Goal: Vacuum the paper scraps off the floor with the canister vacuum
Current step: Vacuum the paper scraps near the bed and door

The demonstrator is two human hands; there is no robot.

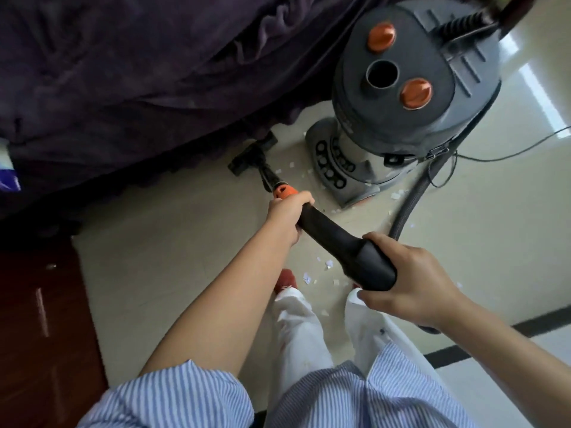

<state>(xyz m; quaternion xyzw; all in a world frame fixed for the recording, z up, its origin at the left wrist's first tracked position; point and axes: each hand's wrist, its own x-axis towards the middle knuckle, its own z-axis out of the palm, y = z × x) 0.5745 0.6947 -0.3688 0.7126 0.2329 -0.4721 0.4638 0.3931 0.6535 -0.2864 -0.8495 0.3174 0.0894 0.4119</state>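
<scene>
The grey canister vacuum (411, 88) with two orange knobs stands on the pale floor at the upper right. Its black wand (336, 239) runs from my hands down to the floor nozzle (250, 156), which sits at the edge of the dark bed cover. My left hand (290, 214) grips the wand just below its orange collar (284, 190). My right hand (411, 279) grips the thick black handle end. White paper scraps (309, 278) lie by my feet, and more scraps (397, 194) lie beside the vacuum's base and near the nozzle.
A bed with a dark purple cover (123, 72) fills the upper left. A red-brown wooden cabinet (40, 319) stands at the lower left. The grey hose (411, 205) and a thin power cord (509, 149) trail across the floor to the right.
</scene>
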